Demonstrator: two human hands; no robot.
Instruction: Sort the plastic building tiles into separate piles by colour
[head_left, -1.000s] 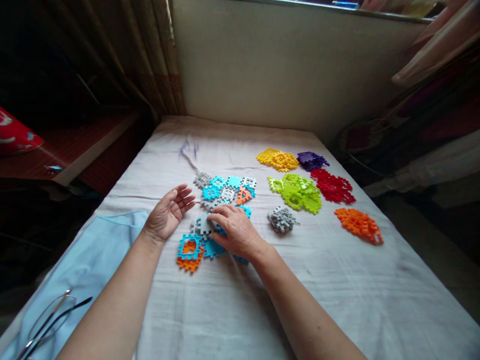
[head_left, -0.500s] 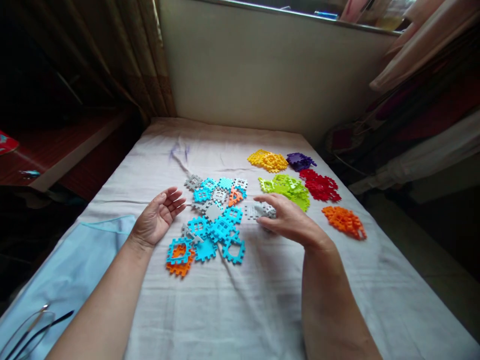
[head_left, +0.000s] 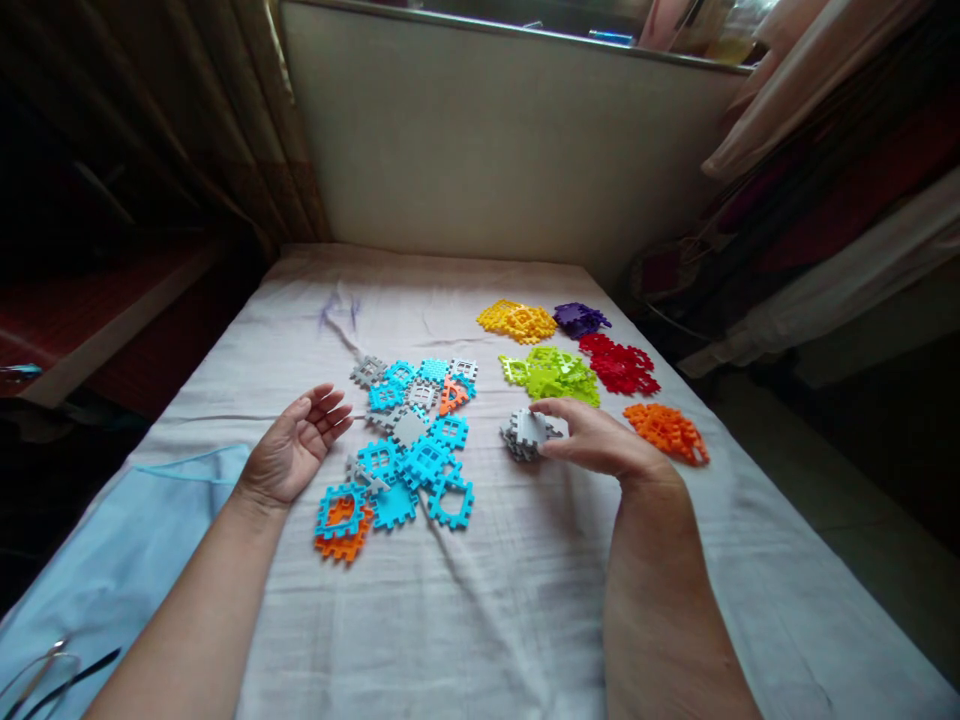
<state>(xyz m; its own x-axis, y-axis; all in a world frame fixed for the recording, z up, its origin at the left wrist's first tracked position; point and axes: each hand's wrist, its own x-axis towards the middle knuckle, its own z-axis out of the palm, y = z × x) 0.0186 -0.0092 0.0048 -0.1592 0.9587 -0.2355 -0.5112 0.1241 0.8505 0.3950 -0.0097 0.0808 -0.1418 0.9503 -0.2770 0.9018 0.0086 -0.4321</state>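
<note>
My left hand (head_left: 296, 445) is held palm up and open, fingers spread and slightly curled, just left of a mixed group of interlocking plastic tiles. That group has blue tiles (head_left: 427, 460), grey tiles (head_left: 410, 428) and a few orange tiles (head_left: 345, 545), some overlapping. On the right, a small stack of grey tiles (head_left: 519, 440) lies on the cloth. My right hand (head_left: 592, 440) reaches over this stack, with thumb and forefinger at the edges of the topmost grey tile (head_left: 531, 426). Its other fingers are hidden behind.
Single-colour tile piles lie at the right: yellow (head_left: 517, 320), purple (head_left: 581, 319), green (head_left: 559, 375), red (head_left: 621, 365) and orange (head_left: 667, 432). Blue fabric (head_left: 172, 530) with eyeglasses (head_left: 56, 670) on it covers the left edge. A wall (head_left: 465, 150) stands behind the bed sheet (head_left: 450, 620).
The view has shifted slightly, moving the scene left. My right hand has drawn back a little, and a grey tile that was blurred now rests sharp atop the grey stack. My left hand stays open.
</note>
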